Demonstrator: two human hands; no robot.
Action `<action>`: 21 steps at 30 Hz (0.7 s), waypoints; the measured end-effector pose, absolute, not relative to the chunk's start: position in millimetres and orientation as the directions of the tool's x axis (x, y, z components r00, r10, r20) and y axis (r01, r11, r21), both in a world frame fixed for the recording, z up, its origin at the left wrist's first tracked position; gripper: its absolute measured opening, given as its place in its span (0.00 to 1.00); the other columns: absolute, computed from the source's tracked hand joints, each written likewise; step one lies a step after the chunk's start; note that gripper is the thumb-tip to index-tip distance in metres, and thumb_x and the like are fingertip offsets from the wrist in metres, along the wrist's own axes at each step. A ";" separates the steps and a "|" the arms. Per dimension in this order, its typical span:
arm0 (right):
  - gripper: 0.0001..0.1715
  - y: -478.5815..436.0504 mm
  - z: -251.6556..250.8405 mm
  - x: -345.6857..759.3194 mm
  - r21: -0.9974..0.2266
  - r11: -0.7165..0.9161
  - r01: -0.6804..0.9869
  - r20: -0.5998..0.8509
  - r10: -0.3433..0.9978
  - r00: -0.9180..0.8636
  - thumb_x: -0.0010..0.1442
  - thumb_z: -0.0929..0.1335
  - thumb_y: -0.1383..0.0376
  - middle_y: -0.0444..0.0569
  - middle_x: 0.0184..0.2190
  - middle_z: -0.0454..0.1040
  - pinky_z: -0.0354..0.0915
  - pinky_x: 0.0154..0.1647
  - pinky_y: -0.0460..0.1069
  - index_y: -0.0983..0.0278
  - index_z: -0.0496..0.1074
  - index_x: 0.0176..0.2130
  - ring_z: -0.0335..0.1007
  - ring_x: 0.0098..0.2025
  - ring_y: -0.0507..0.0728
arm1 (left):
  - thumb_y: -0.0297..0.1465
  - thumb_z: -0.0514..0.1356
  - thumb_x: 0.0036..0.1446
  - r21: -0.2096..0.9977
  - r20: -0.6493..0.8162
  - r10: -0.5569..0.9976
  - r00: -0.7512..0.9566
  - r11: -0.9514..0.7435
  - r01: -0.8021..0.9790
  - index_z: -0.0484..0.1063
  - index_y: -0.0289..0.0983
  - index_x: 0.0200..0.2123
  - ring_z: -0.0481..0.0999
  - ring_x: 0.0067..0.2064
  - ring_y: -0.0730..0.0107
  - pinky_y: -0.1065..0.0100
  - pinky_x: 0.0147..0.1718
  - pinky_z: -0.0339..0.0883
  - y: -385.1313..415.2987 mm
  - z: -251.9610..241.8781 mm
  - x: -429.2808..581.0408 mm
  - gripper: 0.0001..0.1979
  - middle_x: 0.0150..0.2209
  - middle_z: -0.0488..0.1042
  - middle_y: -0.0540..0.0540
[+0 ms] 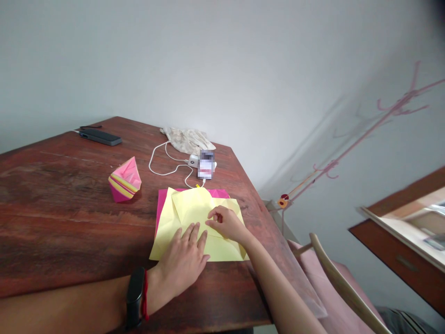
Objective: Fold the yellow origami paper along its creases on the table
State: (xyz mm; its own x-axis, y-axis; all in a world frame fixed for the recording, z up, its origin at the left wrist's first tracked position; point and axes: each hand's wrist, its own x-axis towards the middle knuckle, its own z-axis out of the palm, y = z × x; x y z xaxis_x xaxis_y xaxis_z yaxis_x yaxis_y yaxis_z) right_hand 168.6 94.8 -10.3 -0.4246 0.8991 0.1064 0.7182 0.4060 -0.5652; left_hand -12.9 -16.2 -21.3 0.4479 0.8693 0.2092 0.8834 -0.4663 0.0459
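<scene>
pink sheet (162, 204): mostly under yellow sheet (189, 206) | small device (206, 164): pixelated, unreadable

Left hand (186, 260) flat, palm down; right hand (227, 222) just beside it, fingertips curled downward.

Yellow paper sheet (189, 208) is laid on pink paper sheet (162, 204) at near right of brown wooden surface (52, 222). Folded pink-and-yellow paper figure (125, 182) is set left of it, white cable (163, 162) and crumpled pale cloth (187, 138) behind, dark flat device (100, 136) far left.

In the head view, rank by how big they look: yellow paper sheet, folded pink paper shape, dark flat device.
1. yellow paper sheet
2. folded pink paper shape
3. dark flat device, farther off, so last two unsure
</scene>
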 end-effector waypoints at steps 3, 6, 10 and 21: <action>0.07 94.3 -9.5 167.8 -0.573 0.401 0.715 0.103 0.900 -0.423 0.55 0.74 0.63 0.42 0.26 0.71 0.59 0.28 0.45 0.64 0.76 0.34 0.64 0.27 0.51 | 0.41 0.55 0.67 0.037 0.192 0.888 0.417 -0.432 0.901 0.66 0.34 0.64 0.65 0.64 0.40 0.44 0.56 0.63 -16.6 -17.9 -13.5 0.27 0.63 0.65 0.25; 0.06 94.9 -9.8 167.6 -0.576 0.397 0.714 0.101 0.902 -0.420 0.55 0.74 0.64 0.42 0.26 0.71 0.59 0.28 0.45 0.64 0.76 0.34 0.64 0.26 0.50 | 0.42 0.55 0.66 0.027 0.177 0.897 0.405 -0.416 0.909 0.66 0.35 0.64 0.66 0.64 0.39 0.45 0.55 0.64 -17.5 -15.2 -13.5 0.27 0.63 0.64 0.24; 0.06 94.8 -9.2 167.5 -0.575 0.397 0.716 0.094 0.901 -0.424 0.55 0.74 0.64 0.42 0.26 0.71 0.58 0.28 0.45 0.63 0.76 0.34 0.64 0.27 0.50 | 0.42 0.54 0.67 0.006 0.165 0.895 0.415 -0.422 0.907 0.66 0.36 0.64 0.66 0.64 0.40 0.45 0.54 0.65 -18.6 -14.2 -13.5 0.27 0.63 0.64 0.23; 0.06 93.0 -4.9 165.5 -0.561 0.396 0.727 0.083 0.900 -0.427 0.55 0.73 0.64 0.42 0.26 0.71 0.58 0.29 0.45 0.64 0.76 0.35 0.65 0.27 0.51 | 0.42 0.53 0.67 -0.006 0.178 0.889 0.423 -0.429 0.903 0.64 0.34 0.65 0.66 0.64 0.38 0.46 0.54 0.65 -17.1 -19.0 -12.9 0.28 0.63 0.63 0.23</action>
State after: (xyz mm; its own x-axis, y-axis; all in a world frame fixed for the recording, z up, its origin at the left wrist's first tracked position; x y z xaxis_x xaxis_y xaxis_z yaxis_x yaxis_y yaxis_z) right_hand 165.5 93.0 -4.9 -0.4272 0.9004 0.0826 0.7270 0.3964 -0.5607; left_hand -12.9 -17.1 -19.0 0.4231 0.8885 0.1777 0.9033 -0.4290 -0.0057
